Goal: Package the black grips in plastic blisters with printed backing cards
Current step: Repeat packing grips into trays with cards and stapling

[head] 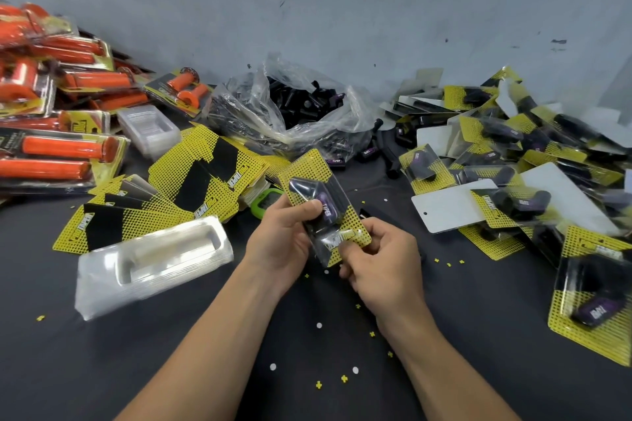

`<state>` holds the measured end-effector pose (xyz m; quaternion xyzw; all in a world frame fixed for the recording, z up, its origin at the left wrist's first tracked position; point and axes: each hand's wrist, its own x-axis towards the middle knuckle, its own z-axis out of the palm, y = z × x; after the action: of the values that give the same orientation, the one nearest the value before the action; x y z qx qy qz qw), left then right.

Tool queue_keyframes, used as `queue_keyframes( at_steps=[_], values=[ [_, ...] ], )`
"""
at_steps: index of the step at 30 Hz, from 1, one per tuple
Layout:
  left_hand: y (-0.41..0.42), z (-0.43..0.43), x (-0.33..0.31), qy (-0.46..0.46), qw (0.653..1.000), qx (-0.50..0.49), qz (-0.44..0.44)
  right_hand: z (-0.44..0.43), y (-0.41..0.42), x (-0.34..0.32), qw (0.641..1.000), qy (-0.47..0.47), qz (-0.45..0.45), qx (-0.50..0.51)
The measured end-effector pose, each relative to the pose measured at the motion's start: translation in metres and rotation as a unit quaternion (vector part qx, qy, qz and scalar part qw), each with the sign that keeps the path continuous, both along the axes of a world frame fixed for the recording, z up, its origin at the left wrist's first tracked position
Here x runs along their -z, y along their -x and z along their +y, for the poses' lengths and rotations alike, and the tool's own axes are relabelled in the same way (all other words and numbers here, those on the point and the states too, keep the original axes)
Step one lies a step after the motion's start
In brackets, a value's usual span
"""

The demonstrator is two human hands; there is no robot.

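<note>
Both hands are up over the dark table, sharing one pack. The left hand grips its side, thumb pressed on the clear blister, where a black grip with a purple label sits against the yellow dotted backing card. The right hand pinches the card's lower end. Left of them lies a stack of empty blisters, with a fan of loose backing cards just behind it. Farther back, an open plastic bag holds loose black grips. Finished packs are heaped on the right, orange grip packs on the left. Tiny yellow and white paper bits dot the table.
</note>
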<state>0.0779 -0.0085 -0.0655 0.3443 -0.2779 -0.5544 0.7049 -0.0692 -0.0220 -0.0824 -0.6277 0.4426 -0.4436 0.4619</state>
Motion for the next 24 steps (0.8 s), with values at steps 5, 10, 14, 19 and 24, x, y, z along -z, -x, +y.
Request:
queue_keyframes(
  at_steps=[5, 10, 14, 19, 24],
  values=[
    [-0.003, -0.002, 0.000, -0.019, 0.997, -0.050, 0.053, 0.002, 0.006, -0.014, 0.977, 0.162, 0.038, 0.136],
    [-0.011, -0.008, 0.003, -0.056, 0.989, -0.120, 0.072, -0.025, 0.030, -0.018, 0.910, 0.074, 0.338, 0.229],
    [-0.011, -0.009, 0.003, -0.061, 0.986, -0.135, 0.079, -0.023, 0.026, -0.012, 0.903, 0.054, 0.401, 0.144],
    [-0.011, -0.011, 0.004, -0.055, 0.982, -0.163, 0.075, -0.012, 0.024, -0.019, 0.953, 0.106, 0.263, 0.110],
    [-0.011, -0.014, 0.006, -0.066, 0.980, -0.173, 0.076, -0.005, 0.025, -0.017, 0.943, 0.190, 0.253, 0.099]
  ],
)
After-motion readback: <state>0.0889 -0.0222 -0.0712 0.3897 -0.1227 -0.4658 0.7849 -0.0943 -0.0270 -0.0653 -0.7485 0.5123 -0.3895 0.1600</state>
